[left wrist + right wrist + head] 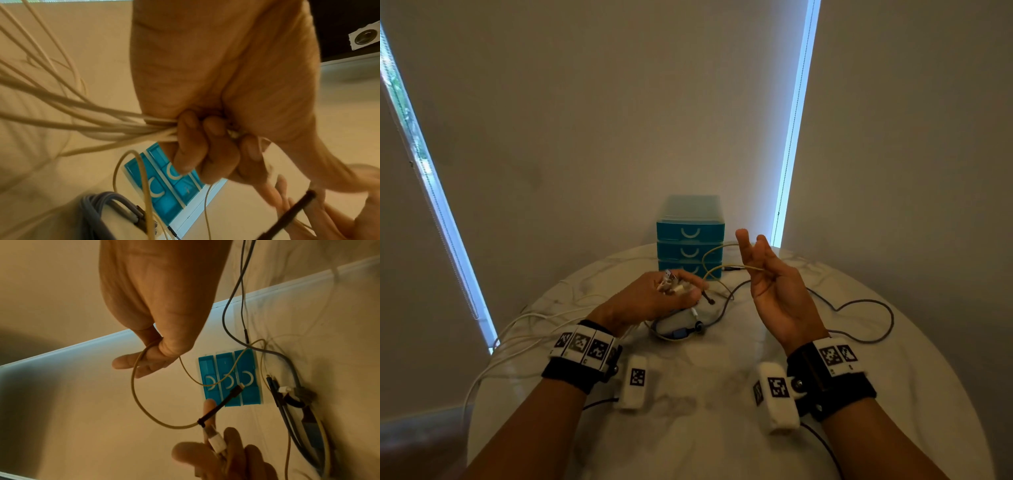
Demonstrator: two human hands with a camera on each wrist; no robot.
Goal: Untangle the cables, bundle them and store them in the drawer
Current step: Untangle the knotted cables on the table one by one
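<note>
My left hand (pixel 667 291) grips a bunch of white cables (pixel 524 329) by their plug ends above the round white table (pixel 705 428). In the left wrist view the curled fingers (pixel 193 146) close round the white strands (pixel 82 126). My right hand (pixel 767 274) is raised to the right, two fingers straight up, and pinches a yellow cable (pixel 714 253). That yellow cable (pixel 135 394) loops from the right hand (pixel 164 345) down to a black plug beside the left hand's fingers. The blue three-drawer unit (pixel 690 236) stands behind, all drawers closed.
A tangle of grey, blue and yellow cables with plugs (pixel 681 329) lies between my hands. One long grey cable (pixel 859 308) snakes over the right side of the table. The white strands hang over the left table edge. A wall and window blinds stand close behind.
</note>
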